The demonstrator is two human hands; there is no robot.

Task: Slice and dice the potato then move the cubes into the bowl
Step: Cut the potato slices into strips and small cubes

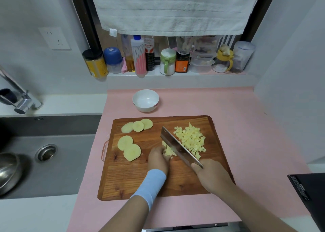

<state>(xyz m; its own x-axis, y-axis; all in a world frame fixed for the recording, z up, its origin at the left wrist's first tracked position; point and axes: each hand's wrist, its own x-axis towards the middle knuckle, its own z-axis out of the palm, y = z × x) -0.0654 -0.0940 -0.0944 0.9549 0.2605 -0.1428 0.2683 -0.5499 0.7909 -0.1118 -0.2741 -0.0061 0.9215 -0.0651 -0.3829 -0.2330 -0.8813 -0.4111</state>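
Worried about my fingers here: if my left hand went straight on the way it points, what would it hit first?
Your left hand holds the potato pieces; just past them it would probably meet the knife blade, which lies across its path. How close is hard to tell.

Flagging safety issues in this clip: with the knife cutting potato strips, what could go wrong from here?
1. The left hand pins the potato strips right against the knife blade; a slip could nick its fingers.
2. The cube pile lies loose beside the blade; more chops may scatter cubes off the cutting board.
3. The bowl sits beyond the board, so carried cubes could drop on the pink mat.
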